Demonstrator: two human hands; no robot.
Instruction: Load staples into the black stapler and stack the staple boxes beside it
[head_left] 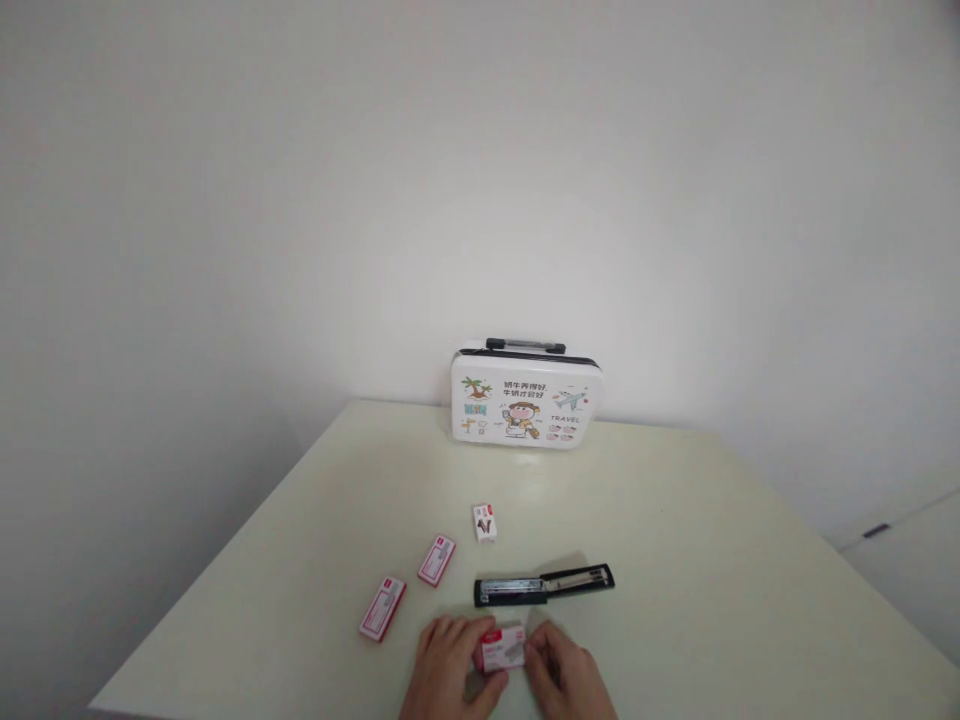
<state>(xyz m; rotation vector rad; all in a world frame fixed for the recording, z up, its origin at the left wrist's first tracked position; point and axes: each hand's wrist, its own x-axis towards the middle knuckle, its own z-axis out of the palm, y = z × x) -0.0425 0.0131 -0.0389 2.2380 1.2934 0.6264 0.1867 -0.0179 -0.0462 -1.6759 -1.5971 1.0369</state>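
Note:
My left hand (448, 668) and my right hand (567, 672) meet at the table's near edge, both gripping a small red and white staple box (501, 650) between their fingers. Just beyond the hands lies a black stapler (544, 585), swung fully open and flat on the table. Three more small red and white boxes lie to the left and behind: one (382, 607) nearest, a second (436, 560) behind it, a third (484, 522) farther back.
A pale yellow-green table (675, 560) stands against a white wall. At its far edge stands a white case (525, 398) with cartoon prints and a black handle. A white cabinet (907, 560) is at the right.

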